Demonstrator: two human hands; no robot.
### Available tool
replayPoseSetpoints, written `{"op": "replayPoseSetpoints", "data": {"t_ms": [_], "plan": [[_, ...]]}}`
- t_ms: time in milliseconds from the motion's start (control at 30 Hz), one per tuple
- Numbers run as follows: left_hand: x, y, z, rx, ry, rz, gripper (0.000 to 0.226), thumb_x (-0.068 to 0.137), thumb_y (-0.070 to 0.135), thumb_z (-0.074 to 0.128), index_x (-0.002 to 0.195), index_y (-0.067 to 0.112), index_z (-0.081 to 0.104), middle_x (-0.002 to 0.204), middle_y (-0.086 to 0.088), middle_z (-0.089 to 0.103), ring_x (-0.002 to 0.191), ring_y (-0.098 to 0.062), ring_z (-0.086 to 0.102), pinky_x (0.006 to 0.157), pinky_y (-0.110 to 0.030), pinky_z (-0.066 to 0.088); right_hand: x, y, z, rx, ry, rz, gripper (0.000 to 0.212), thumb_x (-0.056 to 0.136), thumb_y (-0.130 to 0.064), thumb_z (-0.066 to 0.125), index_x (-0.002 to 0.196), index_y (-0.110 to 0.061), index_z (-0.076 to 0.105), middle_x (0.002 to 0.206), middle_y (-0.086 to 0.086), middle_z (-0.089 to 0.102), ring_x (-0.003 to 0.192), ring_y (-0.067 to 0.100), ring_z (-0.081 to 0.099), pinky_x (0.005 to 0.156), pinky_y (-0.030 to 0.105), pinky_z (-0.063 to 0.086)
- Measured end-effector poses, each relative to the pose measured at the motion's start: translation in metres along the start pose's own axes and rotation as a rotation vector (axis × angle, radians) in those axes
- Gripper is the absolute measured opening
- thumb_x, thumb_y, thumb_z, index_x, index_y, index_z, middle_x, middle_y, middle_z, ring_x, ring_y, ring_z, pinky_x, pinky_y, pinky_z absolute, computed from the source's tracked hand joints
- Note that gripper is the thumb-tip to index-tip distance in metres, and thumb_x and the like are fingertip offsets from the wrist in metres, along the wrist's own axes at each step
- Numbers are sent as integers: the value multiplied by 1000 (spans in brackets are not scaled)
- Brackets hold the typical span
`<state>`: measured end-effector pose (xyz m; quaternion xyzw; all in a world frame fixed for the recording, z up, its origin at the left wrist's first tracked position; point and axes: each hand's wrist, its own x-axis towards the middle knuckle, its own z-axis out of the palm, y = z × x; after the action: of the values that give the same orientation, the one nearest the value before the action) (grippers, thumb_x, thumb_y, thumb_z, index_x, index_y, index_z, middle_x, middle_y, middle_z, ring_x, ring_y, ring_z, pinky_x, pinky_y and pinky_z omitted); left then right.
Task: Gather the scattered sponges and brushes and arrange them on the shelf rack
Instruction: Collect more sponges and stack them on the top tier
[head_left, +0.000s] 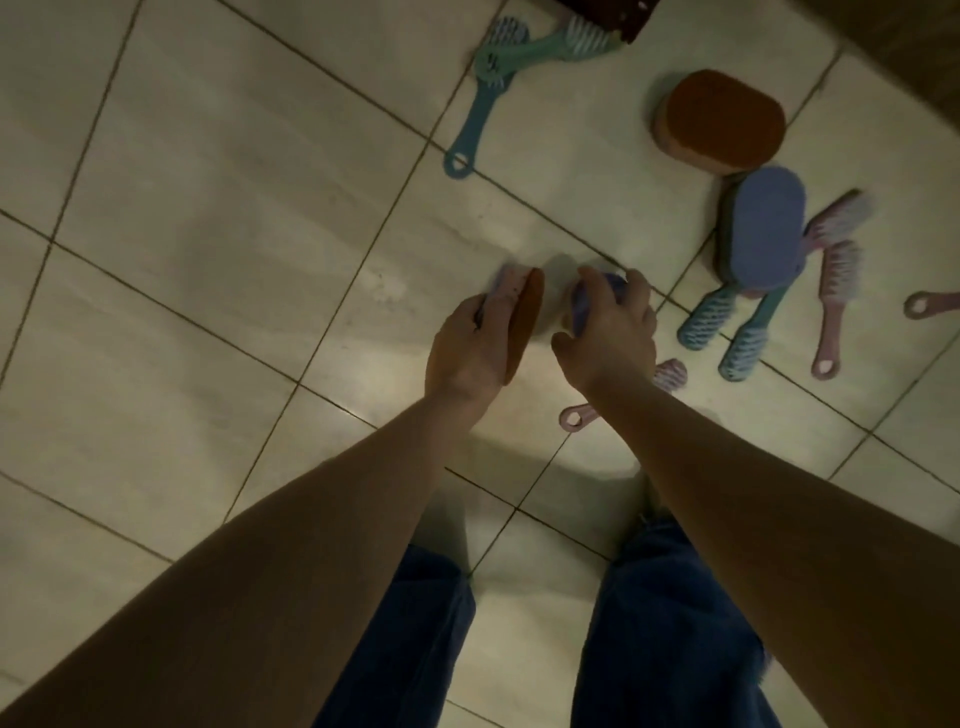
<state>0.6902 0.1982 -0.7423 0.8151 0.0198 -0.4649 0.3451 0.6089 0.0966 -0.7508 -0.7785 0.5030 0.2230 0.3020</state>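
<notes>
- Sponges and brushes lie scattered over the tiled floor (208, 208), nearly all of them ahead of and to the right of the two grips. The shelf rack is not in view.
- Both forearms reach down and forward above the jeans (415, 623), with the wrists close together and the palms turned towards each other.
- The loose brown sponge (724, 119) and the loose purple sponge (761, 234) lie well beyond the right grip, up and to its right. The purple one rests across some brush handles.
- The left grip (470, 345) is closed round a brown-faced sponge (524, 327), held on edge with the fingers curled over it.
- The right grip (610, 338) is closed round a small purple sponge (581, 312), just right of the left grip's sponge and apart from it by a narrow gap.
- The step in hand looks like gathering sponges. With both grips full, it would go best to press the two held sponges face to face into one grip. Squeeze lightly, since they are likely soft, and the other grip is free for the next pick.
- A pair of teal brushes (701, 322) lies just right of the right grip; two more (488, 88) lie far ahead.
- Pink brushes (836, 291) lie further right. The nearest pink brush (576, 415) sits under the right wrist, an easy pick once a grip is free.
</notes>
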Motion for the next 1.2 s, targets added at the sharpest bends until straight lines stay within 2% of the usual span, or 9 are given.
{"op": "replayPoseSetpoints", "data": {"t_ms": [133,233,333,500,633,767,933,1067,1200], "plan": [[-2,1,7,-49,-9,-35,65,77,83,36,112,31,54,94,14,57,86,-11,58,61,-24,46,6,14,9,6,1,-59,83,85,-19,66,148,-40,16,153,4,13,129,35,32,82,40,45],[-5,1,6,-47,-24,-26,45,81,72,52,104,33,51,93,10,57,84,-12,60,64,-28,54,5,18,6,79,-15,-94,82,84,-18,64,149,-36,17,150,6,16,128,35,32,89,42,45],[-15,8,5,-34,31,-59,41,82,48,67,114,29,49,92,9,59,77,-8,60,63,-27,57,-9,18,-8,238,-29,-102,81,79,-23,70,146,-31,25,141,9,27,121,35,40,90,41,45],[-59,39,9,34,87,-67,37,83,38,65,115,25,51,89,9,60,76,-8,60,60,-25,53,-55,21,-63,300,-43,-91,99,65,-27,77,148,-36,23,126,5,30,106,24,46,79,31,43],[-114,84,14,77,121,-48,28,82,41,64,103,30,50,82,11,60,69,-6,59,53,-20,44,-97,21,-127,287,-31,-74,67,63,-23,78,123,-31,49,115,2,31,94,24,53,81,36,51],[-172,137,18,172,119,7,23,81,37,62,99,29,49,81,13,57,71,-4,56,56,-23,41,-139,25,-196,334,69,-71,39,71,-17,74,103,-20,51,106,0,30,77,18,46,65,31,48],[-241,221,23,259,116,98,21,80,34,61,96,26,49,80,12,55,70,-4,53,54,-24,39,-195,30,-287,373,99,-55,34,80,-20,71,103,-11,47,117,9,44,83,27,58,71,42,53],[-291,280,25,308,104,173,23,79,37,59,95,23,50,79,10,54,68,-5,52,53,-25,35,-235,40,-348,486,94,44,35,83,-31,73,102,-18,47,110,-2,61,91,19,65,75,35,55],[-345,332,23,333,59,261,20,82,33,57,97,20,53,82,5,55,72,-14,54,61,-27,39,-280,45,-411,534,181,114,53,85,-33,71,124,-9,44,119,7,51,99,27,61,76,37,52]]}}
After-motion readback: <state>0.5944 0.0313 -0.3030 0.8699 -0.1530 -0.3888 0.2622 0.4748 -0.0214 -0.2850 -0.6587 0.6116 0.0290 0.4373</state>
